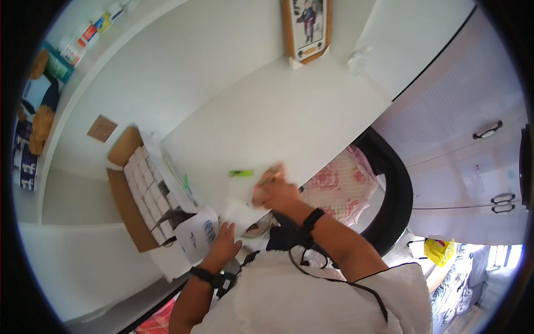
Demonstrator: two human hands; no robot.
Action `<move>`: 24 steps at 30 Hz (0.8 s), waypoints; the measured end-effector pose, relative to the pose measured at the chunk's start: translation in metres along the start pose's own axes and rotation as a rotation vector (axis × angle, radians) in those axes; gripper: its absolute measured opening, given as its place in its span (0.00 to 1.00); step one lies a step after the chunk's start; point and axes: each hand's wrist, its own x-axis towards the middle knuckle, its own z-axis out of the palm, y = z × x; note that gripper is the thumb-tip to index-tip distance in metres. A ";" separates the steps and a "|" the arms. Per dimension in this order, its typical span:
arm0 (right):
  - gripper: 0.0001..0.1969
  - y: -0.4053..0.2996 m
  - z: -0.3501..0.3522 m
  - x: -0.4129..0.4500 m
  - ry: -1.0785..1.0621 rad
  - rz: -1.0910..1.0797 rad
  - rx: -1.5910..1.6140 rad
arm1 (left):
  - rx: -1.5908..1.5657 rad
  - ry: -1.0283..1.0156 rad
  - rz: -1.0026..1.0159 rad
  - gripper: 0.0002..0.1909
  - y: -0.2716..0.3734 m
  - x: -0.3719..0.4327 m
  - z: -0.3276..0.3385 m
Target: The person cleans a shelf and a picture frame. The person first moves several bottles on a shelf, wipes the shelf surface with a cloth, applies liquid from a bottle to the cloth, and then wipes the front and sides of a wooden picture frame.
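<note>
My right hand (pixel 275 190) is curled over the front edge of the white desk (pixel 267 125), blurred by motion; something orange-pink shows at its fingers, and whether it is held cannot be made out. Just to its left on the desktop lies a small bright green item (pixel 240 173) with dark marks. My left hand (pixel 225 246) rests with fingers spread at the desk's front edge, its fingertips at a white sheet or wrapper (pixel 240 213), beside a white printed flap (pixel 196 236). Between the hands, a round clear object (pixel 256 227) sits at the edge, partly hidden.
An open cardboard box (pixel 129 208) packed with small white boxes stands on the left. A framed picture (pixel 308 31) leans at the back near crumpled clear plastic (pixel 358 58). To the right are a black chair (pixel 396 183) with a floral cushion (pixel 342 183) and white cabinets (pixel 454 125).
</note>
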 end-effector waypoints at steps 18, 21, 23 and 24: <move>0.24 -0.131 0.093 0.005 -0.031 -0.497 -0.149 | -0.129 -0.030 0.005 0.13 -0.072 -0.056 0.027; 0.25 -0.122 0.080 -0.007 -0.212 -0.484 -0.250 | -0.143 -0.058 -0.020 0.13 -0.074 -0.065 0.022; 0.24 -0.115 0.086 -0.019 -0.096 -0.585 -0.376 | -0.065 -0.049 -0.025 0.13 -0.081 -0.071 0.025; 0.22 -0.118 0.091 -0.022 -0.076 -0.541 -0.345 | 0.034 -0.058 -0.016 0.13 -0.085 -0.072 0.025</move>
